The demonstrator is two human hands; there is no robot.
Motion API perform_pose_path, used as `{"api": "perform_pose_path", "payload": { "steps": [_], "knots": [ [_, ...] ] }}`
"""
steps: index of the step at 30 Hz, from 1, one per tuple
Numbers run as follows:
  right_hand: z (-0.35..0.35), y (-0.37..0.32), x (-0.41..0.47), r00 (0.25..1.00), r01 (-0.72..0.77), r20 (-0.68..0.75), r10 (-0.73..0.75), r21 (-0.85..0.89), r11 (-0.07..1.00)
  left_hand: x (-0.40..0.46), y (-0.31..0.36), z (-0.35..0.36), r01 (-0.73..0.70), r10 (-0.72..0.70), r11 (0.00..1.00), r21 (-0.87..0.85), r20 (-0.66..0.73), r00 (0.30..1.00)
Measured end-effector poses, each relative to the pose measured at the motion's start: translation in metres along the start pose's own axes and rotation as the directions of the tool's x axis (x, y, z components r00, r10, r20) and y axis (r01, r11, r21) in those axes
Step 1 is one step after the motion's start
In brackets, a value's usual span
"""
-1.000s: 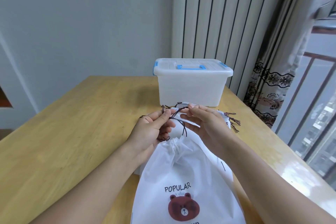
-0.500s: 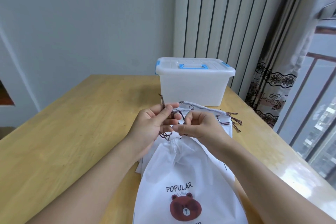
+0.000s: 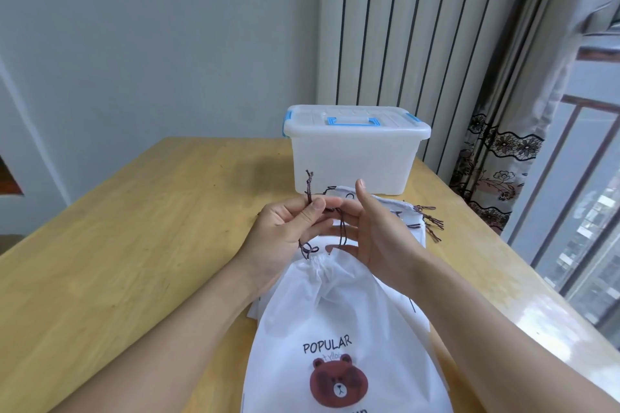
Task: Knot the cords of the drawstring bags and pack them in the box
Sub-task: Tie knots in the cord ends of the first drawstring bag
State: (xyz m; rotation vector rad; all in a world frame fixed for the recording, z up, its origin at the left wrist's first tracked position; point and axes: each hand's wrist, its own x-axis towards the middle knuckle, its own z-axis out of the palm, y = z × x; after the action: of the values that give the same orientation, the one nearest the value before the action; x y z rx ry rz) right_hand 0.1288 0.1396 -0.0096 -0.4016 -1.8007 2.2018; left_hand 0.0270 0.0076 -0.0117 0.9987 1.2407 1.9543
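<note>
"POPULAR" on drawstring bag [image 3: 335, 329]

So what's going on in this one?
A person is knotting the dark cord of the top drawstring bag, which lies on a wooden table. The left hand pinches the cord with its end sticking up; the right hand is beside it with fingers straight, the cord hanging in front of its palm. More bags lie underneath. The box behind has its lid on.
</note>
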Motion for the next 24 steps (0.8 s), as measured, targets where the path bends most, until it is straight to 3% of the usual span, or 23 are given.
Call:
{"api": "perform_pose_path", "payload": {
  "steps": [2,6,9,12,14,16,19,21,24],
  "knots": [
    [0.0,-0.003,0.001,0.993,0.041,-0.114,-0.018,0.199,0.979,0.001,0.001,0.002,0.01,-0.012,0.999,-0.045,-0.047,0.999],
    [-0.011,-0.017,0.0,0.956,0.185,-0.293,0.003,0.612,0.769,0.01,0.007,-0.009,0.074,-0.152,0.94,-0.334,-0.214,0.965],
    [-0.028,-0.022,0.0,0.928,0.217,-0.361,0.094,0.728,0.651,0.017,0.007,-0.024,0.07,-0.266,0.869,-0.489,-0.344,0.901],
    [-0.044,-0.017,0.006,0.927,0.163,-0.349,0.137,0.704,0.692,0.022,0.009,-0.038,0.075,-0.32,0.872,-0.483,-0.447,0.835],
    [-0.055,-0.014,0.009,0.903,0.137,-0.408,0.131,0.565,0.813,0.024,0.013,-0.05,0.11,-0.323,0.906,-0.408,-0.502,0.802],
    [-0.063,-0.015,0.01,0.859,0.099,-0.507,0.078,0.313,0.945,0.026,0.016,-0.059,0.17,-0.298,0.948,-0.268,-0.569,0.767],
    [-0.064,-0.015,0.008,0.846,0.084,-0.528,-0.078,-0.012,0.996,0.026,0.015,-0.062,0.256,-0.178,0.965,0.05,-0.591,0.786],
    [-0.057,-0.015,0.004,0.862,0.06,-0.458,-0.217,-0.332,0.941,0.025,0.01,-0.058,0.262,-0.037,0.896,0.359,-0.528,0.848],
    [-0.042,-0.01,-0.001,0.928,0.068,-0.187,-0.322,-0.765,0.64,0.021,0.001,-0.055,0.181,0.134,0.711,0.68,-0.383,0.914]
  ]
}}
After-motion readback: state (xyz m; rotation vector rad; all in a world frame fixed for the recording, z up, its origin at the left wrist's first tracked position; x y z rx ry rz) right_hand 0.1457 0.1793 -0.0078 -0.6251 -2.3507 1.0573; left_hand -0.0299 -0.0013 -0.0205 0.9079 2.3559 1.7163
